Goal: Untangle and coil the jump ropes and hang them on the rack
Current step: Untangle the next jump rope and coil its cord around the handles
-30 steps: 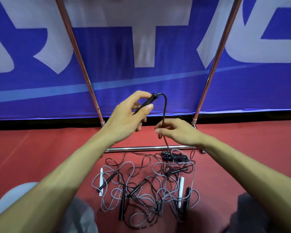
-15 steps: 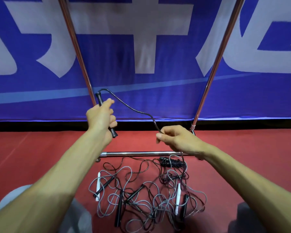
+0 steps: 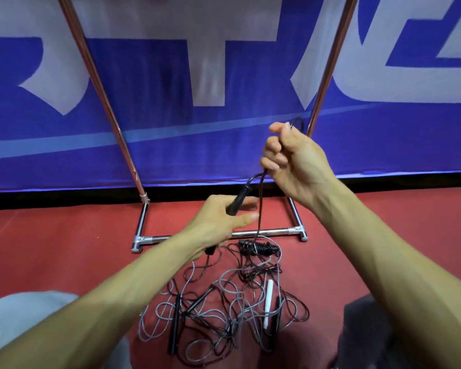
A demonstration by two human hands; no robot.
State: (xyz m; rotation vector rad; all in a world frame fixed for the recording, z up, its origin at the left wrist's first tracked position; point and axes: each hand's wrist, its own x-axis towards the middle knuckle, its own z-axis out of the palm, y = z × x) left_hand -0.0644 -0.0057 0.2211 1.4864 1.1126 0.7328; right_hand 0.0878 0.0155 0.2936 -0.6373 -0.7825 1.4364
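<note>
My left hand point(image 3: 221, 217) grips a black jump rope handle point(image 3: 239, 198) low in front of the rack's base bar point(image 3: 272, 232). From that handle the dark cord point(image 3: 259, 209) loops up into my right hand point(image 3: 296, 161), which holds it raised with curled fingers, and runs down into a tangled pile of jump ropes point(image 3: 224, 310) on the red floor. The pile holds grey and dark cords, black handles and a white handle point(image 3: 268, 302). One small coiled black bundle point(image 3: 260, 247) lies just in front of the bar.
The metal rack's two slanted poles point(image 3: 101, 102) point(image 3: 328, 75) rise out of the top of the frame in front of a blue and white banner point(image 3: 197, 145). My knees show at the bottom left point(image 3: 24, 320) and bottom right point(image 3: 362, 331).
My left hand came down and toward the middle with the handle. My right hand rose up and to the right, drawing the cord higher out of the pile.
</note>
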